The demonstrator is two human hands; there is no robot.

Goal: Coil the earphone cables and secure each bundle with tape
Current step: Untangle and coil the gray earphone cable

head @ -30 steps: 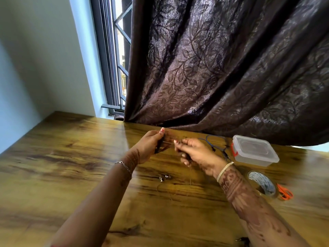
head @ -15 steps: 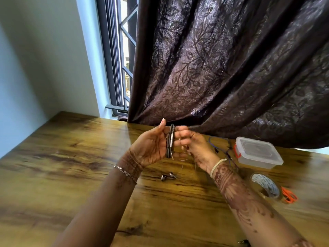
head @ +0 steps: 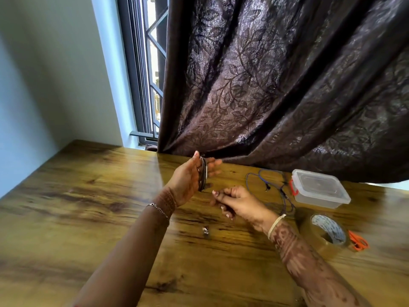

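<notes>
bare table [head: 66,207] left, tape roll [head: 327,232], box [head: 318,189] right

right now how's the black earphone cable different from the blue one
The black earphone cable is wound into tight loops around the fingers of the left hand, raised off the table. The blue earphone cable lies loose and sprawled flat on the table beside the plastic box, with no hand touching it. Neither bundle shows tape yet; the tape roll sits untouched to the right.

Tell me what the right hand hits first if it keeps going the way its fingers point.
Probably the left hand and the black coil it holds. The right hand points up-left toward them across a small gap. Depth is unclear from one view.
</notes>
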